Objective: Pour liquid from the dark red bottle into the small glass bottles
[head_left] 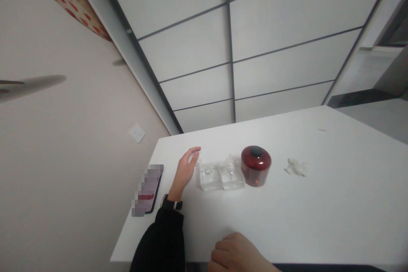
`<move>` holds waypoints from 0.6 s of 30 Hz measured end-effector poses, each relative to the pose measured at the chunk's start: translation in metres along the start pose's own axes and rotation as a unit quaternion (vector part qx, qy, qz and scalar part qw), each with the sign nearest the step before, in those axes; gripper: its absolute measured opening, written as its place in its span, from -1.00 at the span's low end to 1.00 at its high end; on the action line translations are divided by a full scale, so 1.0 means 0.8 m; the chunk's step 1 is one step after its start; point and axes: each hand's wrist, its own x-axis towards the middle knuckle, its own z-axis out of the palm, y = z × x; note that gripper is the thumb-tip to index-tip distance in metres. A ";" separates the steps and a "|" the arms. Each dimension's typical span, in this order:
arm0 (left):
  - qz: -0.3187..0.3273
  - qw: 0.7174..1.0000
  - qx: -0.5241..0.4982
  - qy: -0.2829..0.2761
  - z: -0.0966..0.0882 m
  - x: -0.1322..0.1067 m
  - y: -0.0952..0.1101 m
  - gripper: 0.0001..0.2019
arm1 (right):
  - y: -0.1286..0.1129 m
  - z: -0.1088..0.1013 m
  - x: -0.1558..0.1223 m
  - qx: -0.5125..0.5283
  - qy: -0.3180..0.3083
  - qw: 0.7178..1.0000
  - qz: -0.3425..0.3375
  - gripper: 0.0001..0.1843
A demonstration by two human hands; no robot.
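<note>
My left hand (187, 166) reaches over the table at the left end of a clear plastic box (212, 185) with compartments. Its fingers curve toward the thumb around a see-through piece (199, 160), too faint to name. Small clear items, one with a rounded top (229, 165), sit in or just behind the box. Touching or very near the box's right side is a dark red, glossy round container (256, 168) with a black knob on top. My right hand (234, 253) rests closed at the table's front edge, fingers curled under, nothing visible in it.
A phone (148, 191), its screen blurred out, lies near the table's left edge. Crumpled whitish material (296, 167) lies right of the red container, and a small thin scrap (321, 130) farther back. A wall with a socket (137, 133) borders the left; panelled sliding doors (204, 68) stand behind.
</note>
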 end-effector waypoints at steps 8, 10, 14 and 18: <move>0.083 0.989 0.039 -0.116 -0.002 -0.031 0.057 -0.39 | 0.001 -0.005 0.007 0.016 0.052 0.998 0.002 -0.59; 0.099 0.979 0.102 -0.148 0.002 -0.035 0.069 -0.26 | 0.000 -0.004 0.008 0.013 0.057 0.998 0.004 -0.62; 0.117 0.956 0.182 -0.197 0.013 -0.035 0.081 -0.15 | -0.003 0.001 0.005 0.007 0.027 1.000 0.001 -0.63; 0.104 0.953 0.206 -0.197 0.018 -0.037 0.081 -0.22 | -0.007 0.011 -0.002 0.010 0.001 1.000 -0.011 -0.58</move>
